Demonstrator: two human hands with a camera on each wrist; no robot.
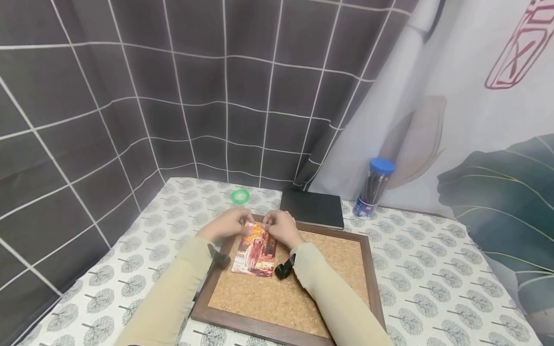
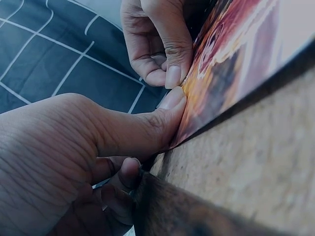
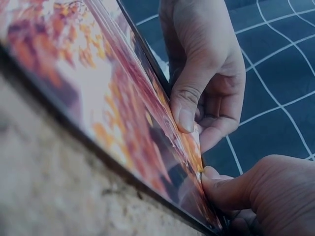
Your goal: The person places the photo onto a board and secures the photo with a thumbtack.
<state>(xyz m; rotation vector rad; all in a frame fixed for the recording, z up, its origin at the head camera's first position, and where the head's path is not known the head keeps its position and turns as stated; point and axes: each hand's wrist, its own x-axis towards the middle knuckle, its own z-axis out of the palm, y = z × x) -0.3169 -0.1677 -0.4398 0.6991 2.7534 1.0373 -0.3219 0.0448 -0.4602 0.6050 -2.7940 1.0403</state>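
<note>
A glossy photo print of a golden dog [image 1: 255, 252] lies over the left part of a wood-framed cork board [image 1: 333, 250]. At its upper edge, my left hand [image 1: 228, 222] pinches the left side with the thumb on the picture face. My right hand [image 1: 283, 228] pinches the same edge a little to the right. In the left wrist view the two thumb tips nearly meet on the photo [image 2: 216, 73], whose near part stands off the cork [image 2: 246, 147]. The right wrist view has the photo [image 3: 113, 103] bowed, with the fingertips behind it partly hidden.
Behind the board lie a black notebook [image 1: 311, 208] and a green ring-shaped roll [image 1: 240, 196]. A blue-lidded clear tub [image 1: 373, 187] of dark sticks stands at the back right. A tree-print cloth [image 1: 424, 288] covers the table; a dark grid curtain [image 1: 195, 81] hangs behind.
</note>
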